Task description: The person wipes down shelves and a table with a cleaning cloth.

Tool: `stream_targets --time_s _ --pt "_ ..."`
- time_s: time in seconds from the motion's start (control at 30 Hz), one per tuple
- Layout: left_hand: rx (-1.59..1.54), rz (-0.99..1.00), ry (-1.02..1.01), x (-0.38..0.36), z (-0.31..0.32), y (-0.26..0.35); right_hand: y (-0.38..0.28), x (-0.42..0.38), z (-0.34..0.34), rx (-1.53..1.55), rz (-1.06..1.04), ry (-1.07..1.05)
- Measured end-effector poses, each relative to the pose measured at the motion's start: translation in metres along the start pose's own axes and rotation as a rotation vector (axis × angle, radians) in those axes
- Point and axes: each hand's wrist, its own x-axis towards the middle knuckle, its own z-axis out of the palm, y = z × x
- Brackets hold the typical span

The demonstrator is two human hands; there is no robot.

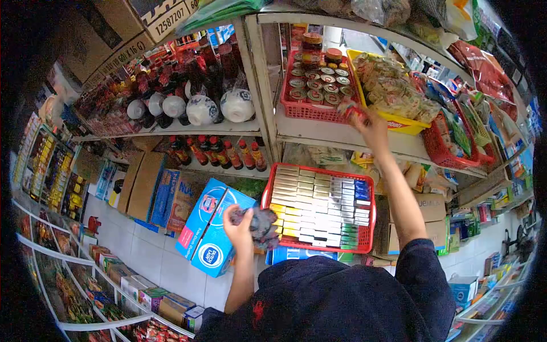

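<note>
My left hand (237,223) is closed around a crumpled dark grey cloth (263,227), above the blue Dutch Lady carton (212,222) and the left edge of a red tray (371,219) of small cigarette-like packs. At the upper shelf, my right hand (373,130) grips a small red can (353,113), partly hidden by the fingers. The can is by the front right corner of a red basket (316,112) holding several upright cans (314,95) and jars with dark lids. Right of that basket stands a yellow basket (405,124) with bagged goods.
White patterned bowls (201,109) and dark bottles fill the left shelf, with red-capped bottles (215,149) below. A shelf post (261,85) divides the two bays. Another red basket (450,145) is at right. Cardboard boxes (132,181) stand at the lower left near the tiled floor (171,259).
</note>
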Motion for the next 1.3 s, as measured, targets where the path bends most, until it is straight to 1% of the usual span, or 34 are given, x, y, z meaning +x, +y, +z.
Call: stream_targets --time_s 0.03,0.07,0.1,0.13,0.17,0.23,0.27,0.33,0.4,0.43,0.47,0.5,0.53,0.6,0.63,0.67,0.73,0.77,0.83,0.87,0.93,0.97,1.03,1.07,1.1,1.17,1.2,1.23,1.27,1.3 --pt "-0.002 -0.020 0.016 0.002 -0.013 -0.007 0.000 0.021 -0.006 -0.181 0.004 -0.033" --pt "-0.013 -0.021 0.058 0.002 -0.020 -0.005 0.005 0.036 -0.004 -0.183 0.000 -0.033" --pt "-0.023 -0.022 0.101 0.001 -0.026 -0.003 0.010 0.050 0.000 -0.265 0.023 -0.076" --pt "-0.014 -0.059 0.109 0.001 -0.034 -0.003 0.017 0.062 0.005 -0.346 0.047 -0.120" --pt "-0.004 -0.097 0.117 0.000 -0.042 -0.004 0.029 0.072 0.010 -0.346 0.045 -0.119" --pt "0.032 -0.096 0.139 0.001 -0.053 -0.012 0.040 0.086 0.016 -0.504 -0.298 -0.052" --pt "0.016 -0.093 0.156 0.002 -0.058 -0.018 0.046 0.092 0.019 -0.504 -0.299 -0.053" --pt "-0.038 -0.102 0.170 0.003 -0.058 -0.011 0.029 0.100 0.015 -0.520 0.003 -0.419" --pt "-0.009 -0.087 0.178 0.003 -0.055 -0.004 0.054 0.105 0.035 -0.479 0.025 -0.459" --pt "0.000 -0.068 0.192 0.005 -0.052 -0.003 0.065 0.113 0.044 -0.450 0.031 -0.488" --pt "0.054 -0.061 0.199 0.010 -0.056 -0.018 0.069 0.118 0.051 -0.453 0.013 -0.483" --pt "0.044 -0.056 0.209 0.012 -0.053 -0.018 0.071 0.123 0.056 -0.391 -0.097 -0.591" --pt "-0.031 -0.102 0.207 0.014 -0.045 -0.018 0.074 0.126 0.061 -0.329 -0.202 -0.700" --pt "-0.128 -0.179 0.187 0.014 -0.031 -0.014 0.079 0.123 0.068 -0.281 -0.210 -0.720" --pt "-0.133 -0.181 0.189 0.013 -0.025 -0.011 0.080 0.122 0.068 -0.234 -0.214 -0.741" --pt "-0.074 -0.144 0.163 0.012 -0.021 -0.009 0.080 0.122 0.070 -0.239 -0.217 -0.743" --pt "0.065 -0.042 0.135 0.012 -0.018 -0.010 0.069 0.122 0.073 -0.241 -0.035 -0.699" --pt "0.067 -0.047 0.134 0.012 -0.019 -0.013 0.065 0.121 0.074 -0.243 -0.032 -0.703" --pt "0.049 -0.076 0.101 0.011 -0.023 -0.021 0.059 0.118 0.078 -0.003 0.209 -0.768" --pt "0.052 -0.080 0.094 0.012 -0.024 -0.025 0.055 0.113 0.084 -0.004 0.218 -0.767" --pt "0.048 -0.186 0.001 0.013 -0.023 -0.028 0.052 0.101 0.101 -0.388 0.157 -0.411" --pt "0.051 -0.184 -0.005 0.013 -0.021 -0.025 0.059 0.099 0.108 -0.386 0.162 -0.408" --pt "0.051 -0.159 -0.041 0.010 -0.012 -0.013 0.048 0.095 0.108 -0.479 0.063 -0.228" --pt "0.097 -0.118 -0.017 0.008 -0.010 -0.017 0.045 0.092 0.100 -0.347 0.164 -0.294" --pt "0.099 -0.119 -0.018 0.007 -0.013 -0.022 0.049 0.090 0.102 -0.347 0.165 -0.295" --pt "0.107 -0.118 -0.150 0.007 -0.017 -0.031 0.055 0.095 0.103 -0.253 0.341 -0.222" --pt "0.159 -0.099 -0.110 0.002 -0.013 -0.025 0.054 0.100 0.102 -0.253 0.338 -0.218" --pt "0.155 -0.095 -0.110 0.001 -0.010 -0.025 0.053 0.104 0.100 -0.273 0.229 -0.092" --pt "0.117 -0.149 -0.134 -0.001 -0.009 -0.026 0.053 0.106 0.098 -0.292 0.121 0.033" --pt "0.081 -0.204 -0.160 -0.004 -0.008 -0.026 0.048 0.106 0.091 -0.294 0.123 0.036"
